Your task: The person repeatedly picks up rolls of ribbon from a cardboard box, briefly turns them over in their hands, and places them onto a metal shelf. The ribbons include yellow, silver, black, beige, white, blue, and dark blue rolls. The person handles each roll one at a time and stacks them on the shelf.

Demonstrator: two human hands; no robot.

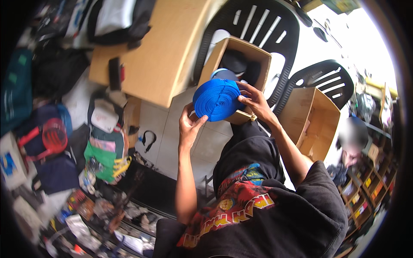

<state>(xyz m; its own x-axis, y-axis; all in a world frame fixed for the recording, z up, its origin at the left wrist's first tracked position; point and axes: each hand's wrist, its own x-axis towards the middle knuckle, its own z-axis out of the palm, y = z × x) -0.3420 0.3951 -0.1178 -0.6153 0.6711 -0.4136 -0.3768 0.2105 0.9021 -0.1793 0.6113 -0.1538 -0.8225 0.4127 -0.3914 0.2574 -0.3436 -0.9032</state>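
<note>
Between my two hands is a large flat coil of blue webbing strap (216, 100), its spiral face turned up toward me. My left hand (189, 128) grips its lower left edge, thumb on the face and fingers behind. On the other side my right hand (257, 103) pinches the right rim, fingers bent round it. Just beyond the coil stands an open cardboard box (254, 48) with dark rolls (234, 62) inside. The coil hides part of that box.
The box rests on a black plastic chair (275, 17). A second open cardboard box (323, 116) stands on another black chair (339, 79) to the right. At the left is a wooden table (157, 47). Bags, a red container (54, 135) and clutter crowd the lower left. Shelving (372, 189) stands far right.
</note>
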